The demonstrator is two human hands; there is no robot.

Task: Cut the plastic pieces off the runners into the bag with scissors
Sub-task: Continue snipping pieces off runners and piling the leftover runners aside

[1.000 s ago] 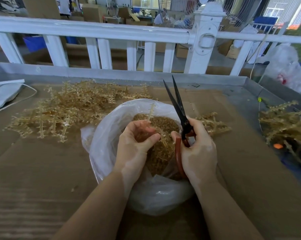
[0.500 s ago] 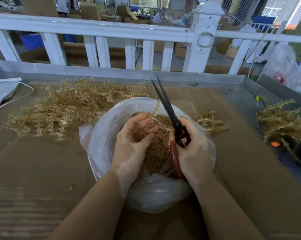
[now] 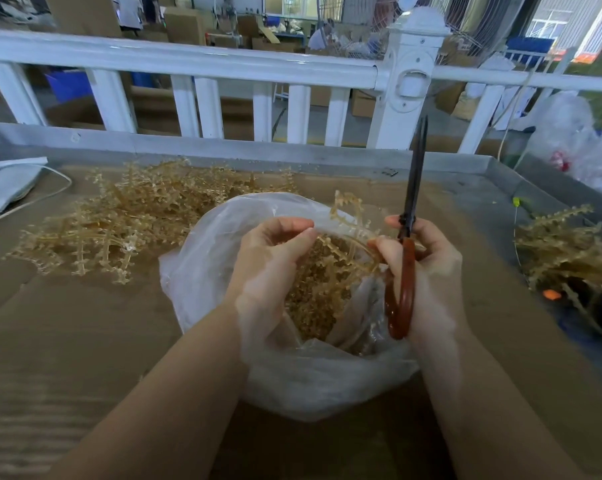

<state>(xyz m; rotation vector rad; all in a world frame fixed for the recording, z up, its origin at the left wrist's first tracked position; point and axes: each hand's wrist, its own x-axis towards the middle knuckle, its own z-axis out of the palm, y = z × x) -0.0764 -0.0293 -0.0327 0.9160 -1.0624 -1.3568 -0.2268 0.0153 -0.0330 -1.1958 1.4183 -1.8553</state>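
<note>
A clear plastic bag (image 3: 202, 271) sits open in the middle of the table, holding a heap of small tan plastic pieces (image 3: 313, 292). Over its mouth my left hand (image 3: 272, 265) pinches one end of a tan runner (image 3: 348, 220) between thumb and fingers. My right hand (image 3: 427, 271) grips red-handled scissors (image 3: 405, 289), whose dark blades are together and point straight up. The fingertips of my right hand also touch the runner's other end.
A big pile of uncut tan runners (image 3: 119, 223) lies on the cardboard-covered table (image 3: 85, 341) at the back left. More runners (image 3: 566, 247) lie at the right edge. A white railing (image 3: 223, 60) borders the far side, and a white packet (image 3: 5, 185) rests at the far left.
The scissors swung from leaning left to upright and their blades closed. My hands moved apart and lifted a runner above the bag's mouth.
</note>
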